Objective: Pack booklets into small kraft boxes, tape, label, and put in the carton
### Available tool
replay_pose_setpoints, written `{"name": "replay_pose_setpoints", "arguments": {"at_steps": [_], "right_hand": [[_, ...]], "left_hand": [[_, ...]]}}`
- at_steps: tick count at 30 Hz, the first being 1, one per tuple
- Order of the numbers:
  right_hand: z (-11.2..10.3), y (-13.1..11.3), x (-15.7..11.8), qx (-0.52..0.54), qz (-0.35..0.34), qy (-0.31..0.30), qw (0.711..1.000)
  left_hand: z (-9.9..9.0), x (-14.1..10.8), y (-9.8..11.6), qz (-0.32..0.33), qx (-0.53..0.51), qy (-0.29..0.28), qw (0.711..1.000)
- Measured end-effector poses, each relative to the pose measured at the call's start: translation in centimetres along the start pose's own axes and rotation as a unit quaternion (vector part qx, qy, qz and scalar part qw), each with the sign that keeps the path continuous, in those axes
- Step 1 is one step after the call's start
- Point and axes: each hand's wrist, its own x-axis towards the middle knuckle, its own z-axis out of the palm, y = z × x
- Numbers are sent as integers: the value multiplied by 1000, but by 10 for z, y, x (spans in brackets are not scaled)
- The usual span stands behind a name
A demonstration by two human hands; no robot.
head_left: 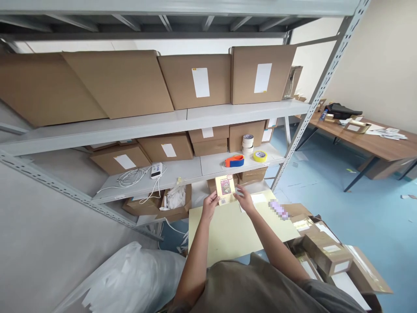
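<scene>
A flat, pale yellow package (225, 187) with a dark pink picture and a barcode is held up over the cream tabletop (224, 239). Whether it is a box or a book I cannot tell. My left hand (211, 204) grips its lower left edge, fingers closed. On the opposite side, my right hand (243, 198) has its fingers closed at the right edge. A white sheet of paper (259, 198) lies on the tabletop just right of my right hand. Farther right is a blurred purple item (278, 210).
An orange and blue tape dispenser (234, 161), yellow tape roll (259, 156) and white tape rolls (247, 142) sit on the shelf ahead. A power strip (157, 170) trails cables leftward. Cartons (329, 252) crowd the right; a plastic bag (137, 278) bulges at lower left.
</scene>
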Motion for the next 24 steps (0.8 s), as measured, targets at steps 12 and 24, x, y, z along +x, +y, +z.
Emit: {"name": "replay_pose_setpoints", "arguments": {"at_steps": [12, 24], "right_hand": [[-8, -1, -5, 123, -1, -189, 974], [-28, 45, 14, 95, 86, -35, 991]], "left_hand": [[35, -6, -11, 82, 123, 41, 988], [15, -12, -24, -37, -40, 49, 997]]}}
